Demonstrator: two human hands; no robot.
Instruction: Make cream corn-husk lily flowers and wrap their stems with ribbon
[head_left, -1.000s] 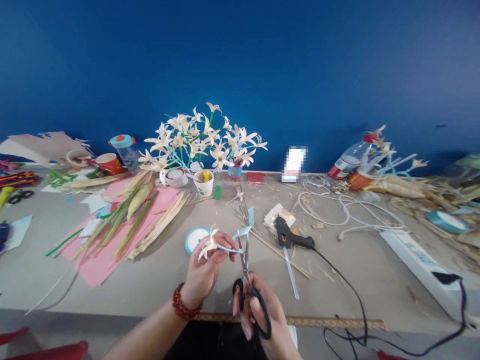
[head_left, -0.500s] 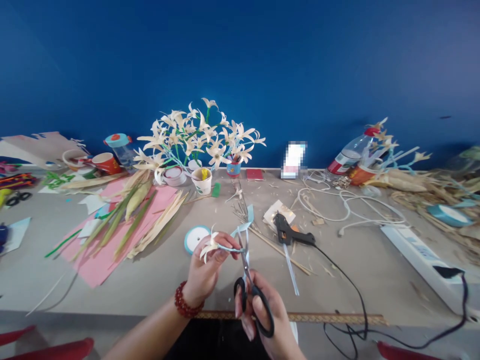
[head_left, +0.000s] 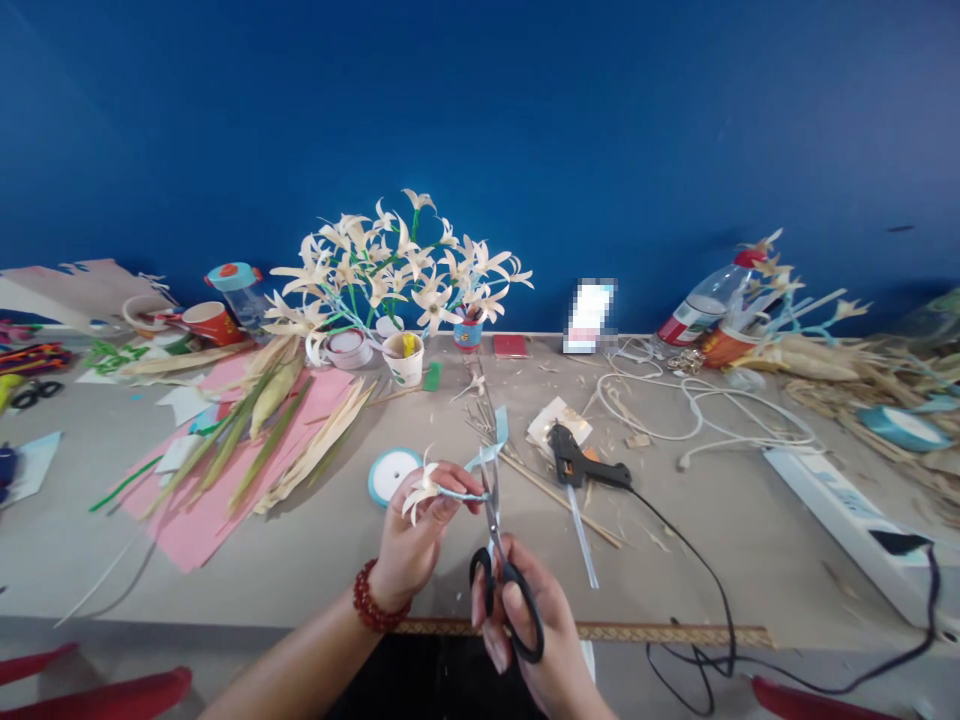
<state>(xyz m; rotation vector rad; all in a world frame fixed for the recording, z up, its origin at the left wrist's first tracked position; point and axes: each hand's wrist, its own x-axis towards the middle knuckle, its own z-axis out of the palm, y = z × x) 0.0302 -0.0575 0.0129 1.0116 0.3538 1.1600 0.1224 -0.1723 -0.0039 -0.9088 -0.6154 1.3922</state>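
Note:
Between the fingers of my left hand is a handmade flower with pale petals and a light blue wrapped stem that points right. My right hand has its fingers through the black handles of a pair of scissors. The blades point away from me, slightly apart, with the stem's end between or against them; whether it is cut I cannot tell. Behind my left hand lies a roll of light blue ribbon. A loose piece of blue ribbon rises just beyond the blade tips.
A black glue gun lies to the right, its cord running off the front edge. A white power strip is farther right. Many pale flowers stand at the back by paper cups. Husks lie on pink paper at left.
The scissor blades have closed a little around the stem's end, with the right hand's handles drawn closer together. My left hand and the flower have barely moved.

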